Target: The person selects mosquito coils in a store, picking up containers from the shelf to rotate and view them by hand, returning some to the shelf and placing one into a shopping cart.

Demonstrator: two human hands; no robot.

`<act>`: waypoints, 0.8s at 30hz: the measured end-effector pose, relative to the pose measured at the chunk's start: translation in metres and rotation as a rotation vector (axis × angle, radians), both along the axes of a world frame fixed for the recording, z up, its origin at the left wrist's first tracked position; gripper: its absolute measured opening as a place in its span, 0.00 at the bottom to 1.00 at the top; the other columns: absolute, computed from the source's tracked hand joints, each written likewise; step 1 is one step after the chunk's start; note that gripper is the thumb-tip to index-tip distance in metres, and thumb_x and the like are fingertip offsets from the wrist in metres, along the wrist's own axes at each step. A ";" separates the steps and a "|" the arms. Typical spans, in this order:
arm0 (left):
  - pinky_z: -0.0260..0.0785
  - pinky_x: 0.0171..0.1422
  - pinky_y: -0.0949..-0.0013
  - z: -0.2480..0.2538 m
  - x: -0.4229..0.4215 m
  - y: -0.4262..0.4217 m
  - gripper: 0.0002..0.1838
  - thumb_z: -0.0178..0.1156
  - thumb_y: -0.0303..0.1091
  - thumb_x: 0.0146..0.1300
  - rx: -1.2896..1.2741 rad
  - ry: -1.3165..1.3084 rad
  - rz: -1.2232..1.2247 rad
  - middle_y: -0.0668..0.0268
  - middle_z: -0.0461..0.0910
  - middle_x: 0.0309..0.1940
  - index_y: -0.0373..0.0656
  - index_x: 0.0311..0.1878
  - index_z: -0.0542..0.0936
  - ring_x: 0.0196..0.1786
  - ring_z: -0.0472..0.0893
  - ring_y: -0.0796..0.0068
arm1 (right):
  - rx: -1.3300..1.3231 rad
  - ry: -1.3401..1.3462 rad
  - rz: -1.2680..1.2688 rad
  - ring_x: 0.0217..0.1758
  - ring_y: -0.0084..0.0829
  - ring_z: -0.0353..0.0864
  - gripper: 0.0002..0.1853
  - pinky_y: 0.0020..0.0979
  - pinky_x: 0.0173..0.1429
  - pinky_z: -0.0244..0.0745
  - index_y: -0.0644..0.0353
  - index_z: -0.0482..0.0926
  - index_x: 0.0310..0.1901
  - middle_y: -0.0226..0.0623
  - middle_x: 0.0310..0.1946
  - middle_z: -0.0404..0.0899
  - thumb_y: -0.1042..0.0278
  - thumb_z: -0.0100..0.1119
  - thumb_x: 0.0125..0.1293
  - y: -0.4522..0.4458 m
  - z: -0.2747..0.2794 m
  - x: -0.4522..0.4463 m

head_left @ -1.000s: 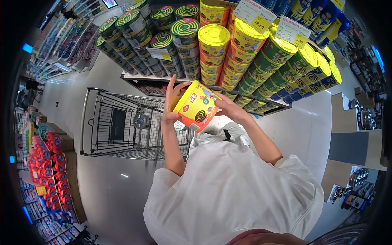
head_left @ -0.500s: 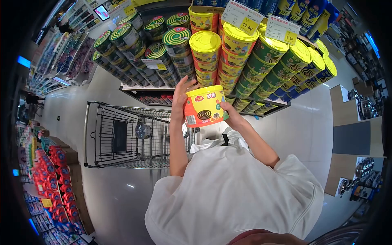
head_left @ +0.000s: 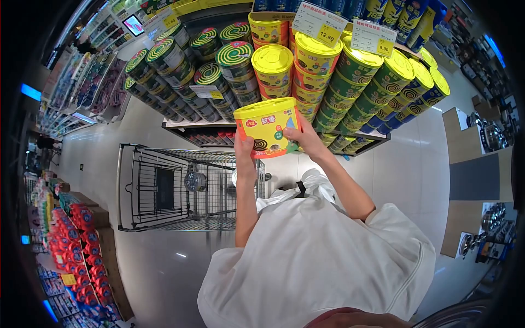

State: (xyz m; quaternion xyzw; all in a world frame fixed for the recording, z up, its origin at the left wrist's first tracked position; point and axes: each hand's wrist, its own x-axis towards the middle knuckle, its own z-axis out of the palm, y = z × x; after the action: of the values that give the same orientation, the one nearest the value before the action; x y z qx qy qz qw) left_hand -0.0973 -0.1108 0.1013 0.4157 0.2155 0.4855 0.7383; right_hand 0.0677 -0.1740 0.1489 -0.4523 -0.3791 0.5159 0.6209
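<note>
A yellow and orange tub of mosquito coils [head_left: 268,128] is held up in front of the shelf, its printed front with a black spiral facing me. My left hand [head_left: 244,148] grips its lower left side, the thumb on the front. On the right side, my right hand [head_left: 306,138] is closed round the tub with the thumb pressed on the label. Both sets of fingers are partly hidden behind it. Just beyond stand stacked yellow-lidded tubs [head_left: 272,60] and stacked dark tins with green spiral tops [head_left: 235,54].
A metal shopping cart [head_left: 158,225] stands at my left with a clear bottle-like item [head_left: 195,181] inside. Price signs [head_left: 319,23] hang above the stacks. Red packages [head_left: 71,246] line the lower left, and a wooden display stand [head_left: 465,139] with metal pots is at the right.
The tub has moved slightly left and up and now tilts more. My left hand has shifted from its upper left edge to the lower left side, thumb in front.
</note>
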 end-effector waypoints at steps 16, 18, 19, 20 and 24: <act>0.68 0.63 0.58 0.006 0.008 0.003 0.33 0.48 0.56 0.66 -0.107 -0.045 0.077 0.60 0.75 0.57 0.41 0.65 0.65 0.59 0.75 0.67 | -0.065 0.015 0.066 0.62 0.26 0.68 0.40 0.29 0.67 0.60 0.62 0.57 0.69 0.35 0.59 0.70 0.56 0.66 0.60 -0.004 0.004 0.006; 0.69 0.61 0.59 0.006 0.011 0.001 0.32 0.49 0.56 0.66 -0.110 -0.041 0.053 0.61 0.75 0.58 0.42 0.65 0.66 0.58 0.76 0.67 | -0.083 0.032 0.054 0.63 0.26 0.67 0.39 0.29 0.68 0.59 0.62 0.58 0.68 0.35 0.59 0.70 0.55 0.65 0.60 -0.003 0.001 0.006; 0.69 0.61 0.59 0.009 0.012 -0.001 0.32 0.49 0.56 0.66 -0.109 -0.042 0.050 0.61 0.75 0.58 0.42 0.65 0.66 0.58 0.76 0.67 | -0.101 0.051 0.044 0.63 0.26 0.67 0.38 0.29 0.68 0.57 0.62 0.59 0.67 0.34 0.59 0.70 0.54 0.64 0.61 -0.003 0.000 0.006; 0.70 0.61 0.59 0.013 0.012 -0.005 0.32 0.47 0.57 0.67 -0.132 -0.001 0.033 0.61 0.75 0.58 0.43 0.65 0.66 0.58 0.76 0.67 | -0.101 0.050 0.041 0.63 0.26 0.67 0.38 0.29 0.68 0.57 0.62 0.59 0.67 0.34 0.59 0.70 0.54 0.64 0.61 -0.003 -0.001 0.006; 0.72 0.59 0.58 0.028 0.010 -0.013 0.32 0.42 0.59 0.69 -0.196 -0.001 -0.026 0.61 0.75 0.58 0.44 0.66 0.65 0.58 0.77 0.66 | -0.146 0.033 -0.008 0.63 0.26 0.66 0.37 0.30 0.69 0.56 0.61 0.61 0.67 0.33 0.58 0.71 0.53 0.62 0.61 -0.003 0.005 0.005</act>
State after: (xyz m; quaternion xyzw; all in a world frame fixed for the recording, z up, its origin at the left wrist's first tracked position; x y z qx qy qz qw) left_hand -0.0869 -0.1236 0.1297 0.3439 0.2561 0.4526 0.7819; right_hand 0.0724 -0.1773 0.1534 -0.4891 -0.3285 0.5472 0.5946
